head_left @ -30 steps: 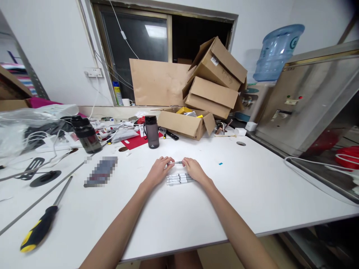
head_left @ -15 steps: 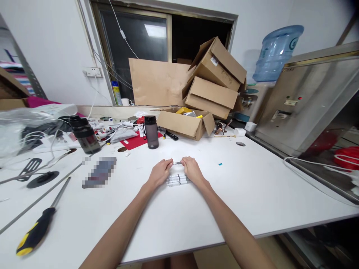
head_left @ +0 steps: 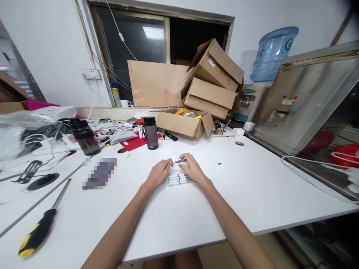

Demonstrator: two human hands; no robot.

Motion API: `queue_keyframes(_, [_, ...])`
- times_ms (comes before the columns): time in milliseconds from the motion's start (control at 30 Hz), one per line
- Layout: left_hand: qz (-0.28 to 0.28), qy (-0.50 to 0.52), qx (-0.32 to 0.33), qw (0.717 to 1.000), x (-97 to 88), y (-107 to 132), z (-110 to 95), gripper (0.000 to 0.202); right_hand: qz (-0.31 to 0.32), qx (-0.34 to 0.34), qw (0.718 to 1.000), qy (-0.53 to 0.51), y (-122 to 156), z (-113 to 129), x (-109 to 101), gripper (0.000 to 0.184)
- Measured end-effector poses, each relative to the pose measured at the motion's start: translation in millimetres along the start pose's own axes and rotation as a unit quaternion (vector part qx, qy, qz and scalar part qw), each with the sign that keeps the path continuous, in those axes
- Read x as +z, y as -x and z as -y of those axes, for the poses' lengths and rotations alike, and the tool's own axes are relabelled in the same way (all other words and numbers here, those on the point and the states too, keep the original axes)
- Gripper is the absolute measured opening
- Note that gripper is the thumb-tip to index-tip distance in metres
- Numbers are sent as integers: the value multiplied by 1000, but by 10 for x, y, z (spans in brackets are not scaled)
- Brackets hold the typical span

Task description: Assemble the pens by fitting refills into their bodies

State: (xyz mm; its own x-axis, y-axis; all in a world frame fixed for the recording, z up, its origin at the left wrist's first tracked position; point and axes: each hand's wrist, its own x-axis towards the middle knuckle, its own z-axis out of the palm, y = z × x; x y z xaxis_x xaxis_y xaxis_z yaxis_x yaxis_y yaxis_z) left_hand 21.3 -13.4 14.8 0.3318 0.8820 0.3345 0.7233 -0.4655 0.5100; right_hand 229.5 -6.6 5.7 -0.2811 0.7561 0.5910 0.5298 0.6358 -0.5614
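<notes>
My left hand is closed, pinching one end of a slim pen with a grey section. It points right, slightly raised, above the white table. My right hand is around the pen's other end, thumb and forefinger spread apart with a gap between them. Just below the hands, several clear pens lie side by side on the tabletop; the right hand covers part of their right ends.
A yellow-and-black screwdriver and a blurred-out dark object lie to the left. Behind stand a dark bottle and an open cardboard box. A small blue scrap is on the right.
The fingers of my right hand have loosened and spread from the pen's right end. My left hand keeps its pinch. The view has shifted slightly.
</notes>
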Motion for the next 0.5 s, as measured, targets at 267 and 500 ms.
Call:
queue_keyframes(267, [-6,72,13,997,-5,3,-66,31,11,68,991,-116,-43,-12,-28,19])
queue_keyframes(500, [-6,84,13,996,14,-8,-42,32,-15,64,989,-135,-39,-9,-12,18])
